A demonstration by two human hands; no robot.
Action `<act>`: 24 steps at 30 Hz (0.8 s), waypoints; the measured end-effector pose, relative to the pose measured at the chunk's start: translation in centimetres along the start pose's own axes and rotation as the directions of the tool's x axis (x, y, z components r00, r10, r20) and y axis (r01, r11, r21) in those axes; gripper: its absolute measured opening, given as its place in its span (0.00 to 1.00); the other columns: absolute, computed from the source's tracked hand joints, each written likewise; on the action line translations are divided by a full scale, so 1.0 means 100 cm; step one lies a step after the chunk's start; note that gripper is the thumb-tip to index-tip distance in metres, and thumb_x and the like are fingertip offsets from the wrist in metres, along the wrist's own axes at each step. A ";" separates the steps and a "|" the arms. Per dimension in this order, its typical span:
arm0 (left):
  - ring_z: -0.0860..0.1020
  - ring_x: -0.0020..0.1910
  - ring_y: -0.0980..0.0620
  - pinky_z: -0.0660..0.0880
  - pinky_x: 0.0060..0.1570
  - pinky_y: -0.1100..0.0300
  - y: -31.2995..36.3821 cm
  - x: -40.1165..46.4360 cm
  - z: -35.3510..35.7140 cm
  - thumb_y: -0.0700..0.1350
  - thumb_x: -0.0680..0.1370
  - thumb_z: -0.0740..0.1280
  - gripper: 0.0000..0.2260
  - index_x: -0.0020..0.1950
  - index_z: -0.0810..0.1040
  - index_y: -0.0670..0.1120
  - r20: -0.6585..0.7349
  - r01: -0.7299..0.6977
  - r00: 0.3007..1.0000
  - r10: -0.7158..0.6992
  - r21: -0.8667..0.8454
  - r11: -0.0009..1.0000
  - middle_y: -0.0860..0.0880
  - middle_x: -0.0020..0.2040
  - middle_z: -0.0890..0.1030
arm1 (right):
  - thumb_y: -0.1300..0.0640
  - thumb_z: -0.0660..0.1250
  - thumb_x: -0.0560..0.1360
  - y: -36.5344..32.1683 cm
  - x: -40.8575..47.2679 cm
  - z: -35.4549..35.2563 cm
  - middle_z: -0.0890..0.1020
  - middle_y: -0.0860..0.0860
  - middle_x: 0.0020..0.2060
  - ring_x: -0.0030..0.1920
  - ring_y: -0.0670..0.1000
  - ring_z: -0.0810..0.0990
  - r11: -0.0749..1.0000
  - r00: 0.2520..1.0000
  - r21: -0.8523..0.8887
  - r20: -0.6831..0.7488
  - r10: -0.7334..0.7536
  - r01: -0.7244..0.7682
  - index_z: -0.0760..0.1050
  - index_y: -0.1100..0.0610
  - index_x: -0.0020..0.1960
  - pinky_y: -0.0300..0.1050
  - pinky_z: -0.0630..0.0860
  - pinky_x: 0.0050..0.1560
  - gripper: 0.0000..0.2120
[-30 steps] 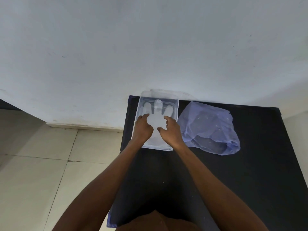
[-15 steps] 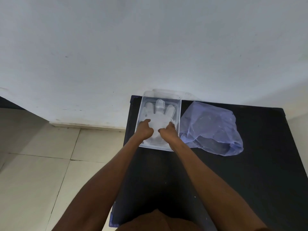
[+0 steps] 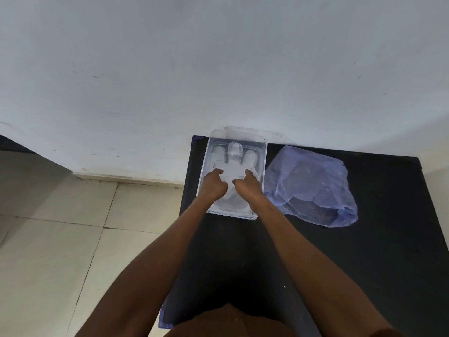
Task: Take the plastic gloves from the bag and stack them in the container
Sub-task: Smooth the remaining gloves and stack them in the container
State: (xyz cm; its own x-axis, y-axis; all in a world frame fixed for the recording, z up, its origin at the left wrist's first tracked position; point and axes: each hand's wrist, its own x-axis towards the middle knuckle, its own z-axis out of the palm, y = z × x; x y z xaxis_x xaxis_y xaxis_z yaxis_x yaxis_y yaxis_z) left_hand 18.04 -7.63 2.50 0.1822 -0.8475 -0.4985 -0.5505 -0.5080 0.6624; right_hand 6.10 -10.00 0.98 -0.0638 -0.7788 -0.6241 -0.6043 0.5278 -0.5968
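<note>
Left hand (image 3: pixel 213 184) and right hand (image 3: pixel 247 187): fingers curled, pressing on plastic gloves (image 3: pixel 232 166); actual grip cannot be told. Gloves: flat inside clear container (image 3: pixel 264 166), black table (image 3: pixel 364 251). Blue bag (image 3: pixel 313 188): just beside container's right.

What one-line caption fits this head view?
Both hands, left and right, press a clear plastic glove flat in the clear container beside a blue bag on a black table.
</note>
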 end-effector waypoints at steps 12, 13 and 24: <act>0.74 0.67 0.41 0.72 0.68 0.50 -0.011 -0.005 0.015 0.36 0.78 0.64 0.21 0.71 0.73 0.44 0.126 -0.112 0.989 0.078 0.298 0.948 0.41 0.68 0.75 | 0.60 0.67 0.78 -0.036 0.036 -0.006 0.58 0.62 0.79 0.80 0.61 0.55 0.641 0.894 -0.627 0.248 -0.374 0.442 0.55 0.65 0.79 0.53 0.60 0.79 0.34; 0.74 0.67 0.41 0.72 0.68 0.49 -0.013 -0.005 0.015 0.36 0.78 0.63 0.21 0.71 0.73 0.44 0.142 -0.115 0.987 0.073 0.313 0.943 0.41 0.68 0.74 | 0.61 0.65 0.78 -0.038 0.040 -0.004 0.60 0.62 0.79 0.80 0.61 0.56 0.631 0.898 -0.643 0.249 -0.363 0.434 0.56 0.65 0.79 0.54 0.59 0.79 0.32; 0.74 0.65 0.40 0.74 0.66 0.48 -0.017 -0.004 0.019 0.37 0.78 0.63 0.21 0.71 0.73 0.45 0.151 -0.120 0.986 0.071 0.342 0.932 0.42 0.68 0.74 | 0.62 0.65 0.76 -0.045 0.051 0.004 0.68 0.61 0.74 0.74 0.61 0.66 0.622 0.913 -0.677 0.210 -0.349 0.393 0.66 0.64 0.74 0.55 0.66 0.75 0.27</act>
State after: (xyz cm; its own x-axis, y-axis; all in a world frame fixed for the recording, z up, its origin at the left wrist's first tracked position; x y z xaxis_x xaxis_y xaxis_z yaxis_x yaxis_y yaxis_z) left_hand 17.34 -6.11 0.46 0.0174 -0.8486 -0.5288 -0.8135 -0.3195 0.4859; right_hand 8.79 -16.26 0.29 0.3194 -0.8242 -0.4675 -0.9387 -0.2077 -0.2751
